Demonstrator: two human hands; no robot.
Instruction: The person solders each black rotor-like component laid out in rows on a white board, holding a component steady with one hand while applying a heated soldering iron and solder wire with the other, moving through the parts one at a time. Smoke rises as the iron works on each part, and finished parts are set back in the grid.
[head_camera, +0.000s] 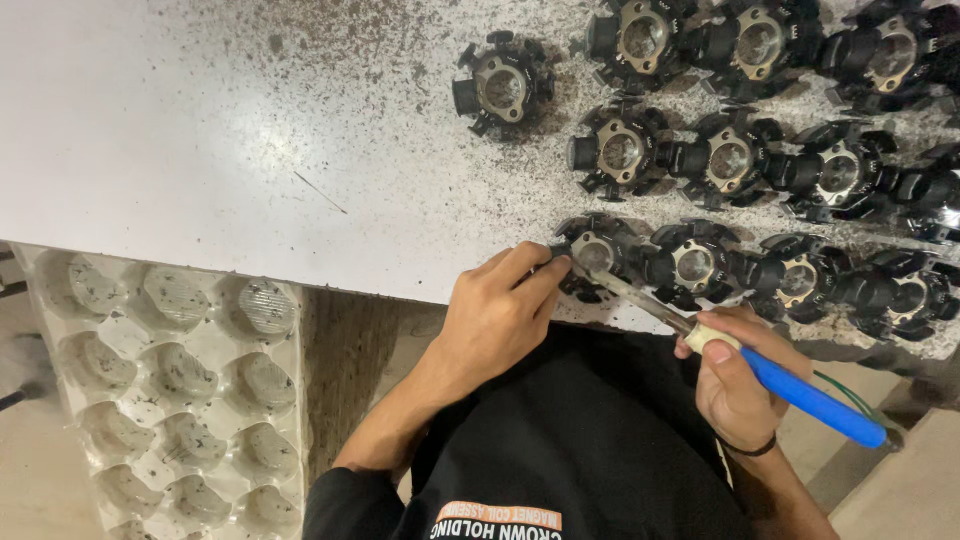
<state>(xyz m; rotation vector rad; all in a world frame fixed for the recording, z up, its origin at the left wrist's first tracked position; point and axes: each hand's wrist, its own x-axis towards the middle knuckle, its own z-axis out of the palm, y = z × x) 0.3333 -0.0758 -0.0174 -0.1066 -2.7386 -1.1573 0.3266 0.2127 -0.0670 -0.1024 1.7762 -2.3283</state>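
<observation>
From the head view, the left hand (497, 315) pinches the nearest black coil assembly (597, 255) at the near edge of the speckled white table (200, 130), its grip clamped on the rim; the right hand (735, 385) is closed around a blue-handled soldering iron (800, 395), tip on the brass ring. Holding the part steady and the tip angled low seems wise. Neighbouring coil assemblies (720, 160) crowd close on the right; an empty moulded tray (170, 390) sits lower left

Blue-handled soldering iron (800, 395), black-and-brass coil parts (600, 255), speckled white table (200, 130).
</observation>
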